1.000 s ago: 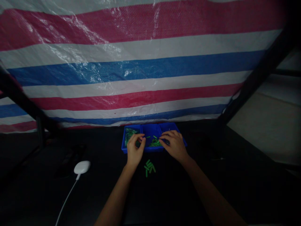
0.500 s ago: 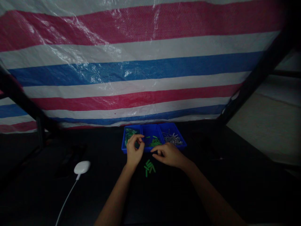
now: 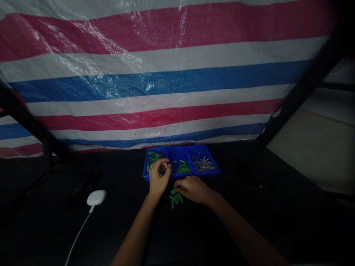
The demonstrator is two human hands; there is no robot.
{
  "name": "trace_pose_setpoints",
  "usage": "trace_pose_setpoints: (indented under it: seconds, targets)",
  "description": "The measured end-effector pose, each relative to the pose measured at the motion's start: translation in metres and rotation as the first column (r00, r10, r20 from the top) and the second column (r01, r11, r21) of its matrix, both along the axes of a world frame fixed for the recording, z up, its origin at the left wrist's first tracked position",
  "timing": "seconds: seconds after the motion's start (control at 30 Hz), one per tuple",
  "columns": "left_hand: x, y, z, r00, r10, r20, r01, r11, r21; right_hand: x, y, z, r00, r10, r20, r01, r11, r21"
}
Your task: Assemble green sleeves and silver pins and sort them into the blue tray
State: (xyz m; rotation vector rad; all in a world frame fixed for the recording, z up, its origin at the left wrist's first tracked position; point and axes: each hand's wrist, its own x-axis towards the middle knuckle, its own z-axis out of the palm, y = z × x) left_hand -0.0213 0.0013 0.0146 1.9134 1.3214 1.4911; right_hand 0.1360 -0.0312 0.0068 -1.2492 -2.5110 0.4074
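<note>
My left hand hovers at the front of the blue tray, between its left and middle compartments. Thumb and forefinger curl together there, and whatever they hold, if anything, is too small to make out. My right hand has come down on the table in front of the tray. Its fingertips pinch at the edge of a small pile of green plastic plugs, apparently on one of them. More green plugs lie in the middle compartment.
The three-part blue tray holds green items in clear wrapping at left and metal screws or nails at right. A white device with a cable lies left on the black table. Behind hangs a striped sheet.
My right hand has moved down and slightly left, from the tray's front edge to the loose green plugs, and its fingers have closed. My left hand stays nearly still.
</note>
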Motion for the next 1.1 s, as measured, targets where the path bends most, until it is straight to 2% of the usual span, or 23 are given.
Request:
trace_pose_setpoints:
  seconds: [0.27,0.43,0.63,0.73,0.87,1.0,1.1]
  targets:
    - [0.0,0.002,-0.001,1.0,-0.017,0.003,0.017,0.999,0.046,0.0,-0.001,0.0,1.0,0.009,-0.001,-0.009,1.0,-0.009]
    - [0.0,0.003,-0.003,1.0,-0.022,0.012,0.022,0.999,0.038,0.0,-0.001,0.004,0.999,-0.035,-0.009,0.034,0.999,-0.022]
    - [0.0,0.003,-0.003,1.0,-0.025,0.012,0.024,0.999,0.027,0.006,0.002,0.011,0.976,-0.06,-0.208,0.03,0.989,-0.143]
    - [0.0,0.001,-0.002,0.999,-0.033,-0.006,0.033,0.999,0.024,0.011,0.005,0.011,0.937,-0.128,-0.326,0.085,0.986,-0.145]
    - [0.003,-0.003,0.001,0.991,-0.068,-0.119,0.077,0.994,0.074,0.018,0.009,0.012,0.871,-0.238,-0.43,0.207,0.971,-0.119]
    - [0.005,-0.006,0.003,0.951,-0.111,-0.287,0.147,0.983,0.108,0.021,0.011,0.011,0.871,-0.252,-0.422,0.245,0.967,-0.071]
    - [0.006,-0.007,0.001,0.928,-0.133,-0.349,0.182,0.977,0.11,0.02,0.011,0.01,0.874,-0.261,-0.409,0.267,0.963,-0.043]
